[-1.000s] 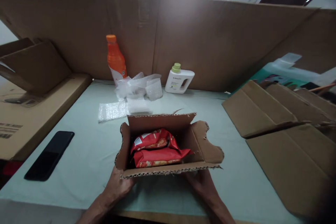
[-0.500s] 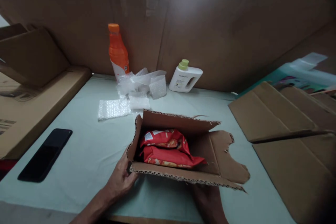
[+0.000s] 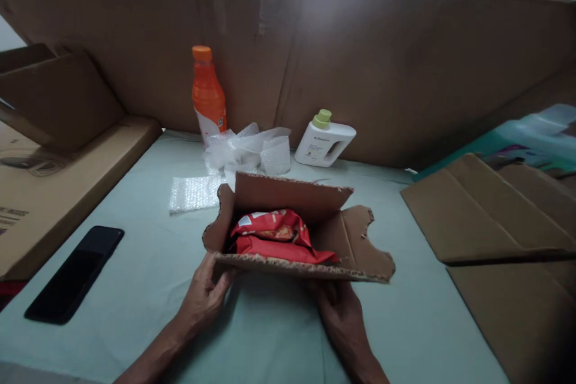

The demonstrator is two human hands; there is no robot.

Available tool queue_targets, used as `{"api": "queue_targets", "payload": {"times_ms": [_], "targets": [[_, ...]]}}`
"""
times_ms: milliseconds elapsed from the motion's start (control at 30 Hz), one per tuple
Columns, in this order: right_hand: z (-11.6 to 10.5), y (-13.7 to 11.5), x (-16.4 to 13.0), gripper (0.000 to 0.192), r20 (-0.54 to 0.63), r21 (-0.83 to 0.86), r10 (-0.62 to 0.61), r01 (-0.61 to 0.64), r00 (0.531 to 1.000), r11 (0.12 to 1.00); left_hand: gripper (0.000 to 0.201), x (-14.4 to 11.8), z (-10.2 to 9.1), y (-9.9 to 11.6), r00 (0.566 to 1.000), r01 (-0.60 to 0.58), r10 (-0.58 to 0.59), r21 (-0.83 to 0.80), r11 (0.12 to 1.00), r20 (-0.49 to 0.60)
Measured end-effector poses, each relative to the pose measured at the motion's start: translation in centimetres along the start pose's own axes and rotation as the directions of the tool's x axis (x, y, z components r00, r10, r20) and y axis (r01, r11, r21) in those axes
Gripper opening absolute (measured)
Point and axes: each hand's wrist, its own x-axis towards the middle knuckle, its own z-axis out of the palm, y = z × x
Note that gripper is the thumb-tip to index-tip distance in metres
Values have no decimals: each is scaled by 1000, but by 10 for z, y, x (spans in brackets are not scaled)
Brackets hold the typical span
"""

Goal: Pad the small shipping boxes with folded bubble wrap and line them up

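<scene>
An open cardboard box [image 3: 288, 198] with torn, ragged flaps is held tilted above the cloth-covered table. Inside it lie two red snack packets [image 3: 279, 249], one behind the other. At the box's near left corner, my left hand [image 3: 207, 294] grips it, thumb in front and the other fingers partly hidden. Under the near right side, my right hand [image 3: 339, 309] supports the box, its fingertips out of sight beneath it.
Behind the box are bubble wrap [image 3: 249, 150], an orange bottle [image 3: 209, 96] and a white bottle with a green cap [image 3: 324, 143]. A black phone [image 3: 74, 273] lies left. Folded cardboard [image 3: 490, 210] and a teal jug [image 3: 531, 138] stand right.
Both hands have moved the box slightly left and away from me, and its near side has tipped up, hiding more of the packets. The view has shifted a little.
</scene>
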Motion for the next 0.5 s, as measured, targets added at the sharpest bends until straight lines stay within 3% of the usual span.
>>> {"api": "queue_targets", "payload": {"times_ms": [200,367,500], "targets": [[0,-15,10,44,-63,-40,95,-97,994,994,38,5,13,2,999,-42,42,11,999,18],[8,-37,31,53,-72,2,138,-138,988,990,44,36,6,5,994,1,-2,11,1000,110],[14,-34,33,63,-64,19,167,-166,984,986,49,45,2,7,990,-51,47,24,998,136]]}}
